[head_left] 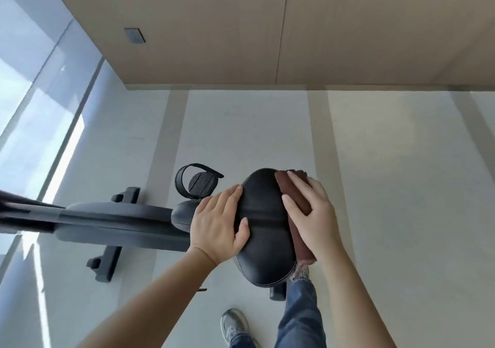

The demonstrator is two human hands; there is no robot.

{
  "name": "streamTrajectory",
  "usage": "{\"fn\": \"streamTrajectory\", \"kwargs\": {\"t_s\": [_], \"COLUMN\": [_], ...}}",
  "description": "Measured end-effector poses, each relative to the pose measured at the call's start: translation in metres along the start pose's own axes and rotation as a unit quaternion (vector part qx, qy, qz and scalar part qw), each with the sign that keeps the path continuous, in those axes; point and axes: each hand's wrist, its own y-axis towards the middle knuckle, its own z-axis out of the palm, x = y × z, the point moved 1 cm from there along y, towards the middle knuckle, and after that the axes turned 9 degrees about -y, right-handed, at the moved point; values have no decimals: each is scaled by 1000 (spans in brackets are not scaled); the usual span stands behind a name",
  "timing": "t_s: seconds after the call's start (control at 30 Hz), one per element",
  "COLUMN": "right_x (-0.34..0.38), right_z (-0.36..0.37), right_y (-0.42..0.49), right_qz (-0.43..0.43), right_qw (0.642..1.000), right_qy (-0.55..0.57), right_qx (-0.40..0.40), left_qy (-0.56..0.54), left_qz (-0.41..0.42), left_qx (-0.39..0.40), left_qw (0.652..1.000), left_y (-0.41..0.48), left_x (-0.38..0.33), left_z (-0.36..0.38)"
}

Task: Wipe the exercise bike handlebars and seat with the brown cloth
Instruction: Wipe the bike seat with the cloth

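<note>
The black padded seat [266, 229] of the exercise bike lies below me, seen from above. My left hand [218, 224] rests flat on the seat's left edge, fingers spread, thumb on top of the pad. My right hand [312, 213] presses the folded brown cloth [293, 195] against the seat's right side; the cloth runs along that edge from the far end to the near end. The bike's grey frame [112, 221] stretches away to the left. The handlebars lie out of view.
A black pedal with a strap [199, 182] sits beyond the seat on the left. The bike's floor stabiliser [107, 263] crosses under the frame. My feet and jeans [300, 318] stand beside the seat post. A glass wall runs along the left; wood panelling stands ahead.
</note>
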Motion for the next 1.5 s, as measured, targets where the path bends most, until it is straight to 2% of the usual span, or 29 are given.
{"fn": "streamTrajectory", "kwargs": {"t_s": [0.1, 0.23, 0.3, 0.33, 0.43, 0.53, 0.67, 0.77, 0.9, 0.97, 1.03, 1.13, 1.23, 1.3, 1.4, 1.5], "right_x": [6, 12, 11, 9, 5, 8, 15, 10, 3, 3, 6, 27, 40, 34, 21, 14], "right_z": [1, -5, -5, -4, 1, 13, 31, 23, 0, -1, 15, 60, 83, 70, 37, 24], "right_y": [12, 59, 64, 58, 17, -35, -76, -63, -26, -29, -51, -100, -114, -108, -83, -67], "right_qz": [-25, 55, 89, 95, 113, 137, 154, 156, 147, 149, 166, 208, 213, 198, 156, 147], "right_qw": [997, 987, 980, 982, 990, 983, 967, 970, 976, 976, 969, 921, 891, 904, 951, 971], "right_qy": [-64, 12, 61, 74, 85, 55, 57, 66, 149, 145, 114, 77, 87, 81, 39, 12], "right_qx": [22, 152, 170, 146, 9, -112, -195, -174, -53, -65, -144, -320, -391, -371, -266, -186], "left_qy": [4, 10, 7, 5, 5, 8, 6, 6, 9, 11, 12, 12, 15, 15, -19, -79], "left_qz": [0, 2, 4, 4, 3, 0, 2, 6, 9, 13, 15, 19, 24, 27, 34, 26], "left_qx": [1, -9, -10, -7, -3, -5, -9, -14, -24, -22, -24, -34, -27, -11, 9, -4], "left_qw": [1000, 1000, 1000, 1000, 1000, 1000, 1000, 1000, 1000, 1000, 1000, 999, 999, 999, 999, 997], "left_y": [0, 3, 3, 2, 0, 0, -2, -2, -1, -3, -4, -4, -6, -6, -6, -18], "left_x": [-2, -1, -1, -1, -1, 0, 0, -2, -2, -1, 1, 2, 3, 4, 8, 16], "left_z": [1, -1, 0, 0, 1, 2, 3, 3, 5, 6, 7, 7, 8, 7, 4, -1]}}
